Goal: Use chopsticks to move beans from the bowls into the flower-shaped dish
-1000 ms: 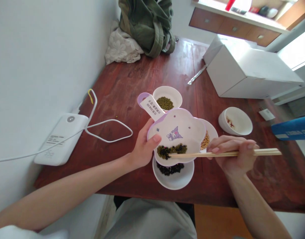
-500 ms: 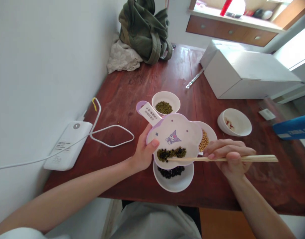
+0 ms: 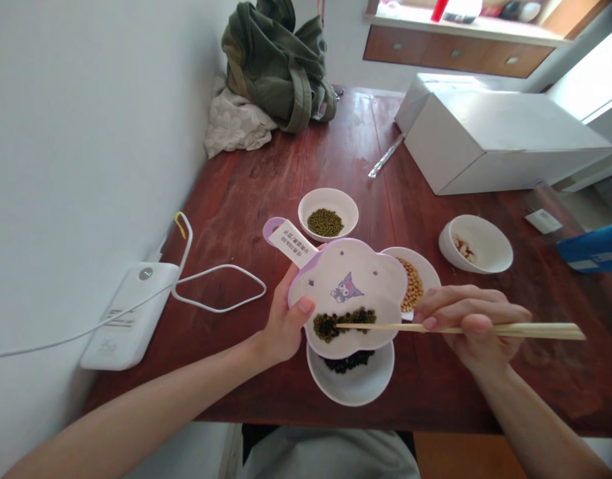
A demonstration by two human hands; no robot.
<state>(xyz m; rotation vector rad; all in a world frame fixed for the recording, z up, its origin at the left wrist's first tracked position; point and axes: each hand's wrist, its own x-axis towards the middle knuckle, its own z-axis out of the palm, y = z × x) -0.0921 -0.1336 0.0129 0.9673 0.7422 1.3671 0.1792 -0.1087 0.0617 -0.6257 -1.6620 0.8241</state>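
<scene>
My left hand (image 3: pixel 285 319) grips a white flower-shaped plate (image 3: pixel 376 289) with a purple edge and a labelled handle, thumb on its rim. Mixed green and black beans (image 3: pixel 338 321) lie along the plate's near side. In my right hand (image 3: pixel 478 322) is a pair of chopsticks (image 3: pixel 535 330), their tips among those beans. Partly under the plate stands a bowl (image 3: pixel 350 392) of black beans (image 3: pixel 348 362). Behind the plate sits a bowl (image 3: pixel 353 206) of green beans (image 3: pixel 324 222). Yellow soybeans (image 3: pixel 412 285) fill part of a white bowl (image 3: pixel 428 263), half hidden by the plate.
A white bowl (image 3: pixel 495 246) with reddish-white pieces stands at the right, near a blue object (image 3: pixel 593 249). A white box (image 3: pixel 485 133) and a green bag (image 3: pixel 276 66) are at the back. On the left lie a power bank (image 3: pixel 129 316) and its cable (image 3: pixel 231 309).
The chopstick tips have shifted slightly among the beans on the plate. The whole view has moved a little, with both hands still holding the same things.
</scene>
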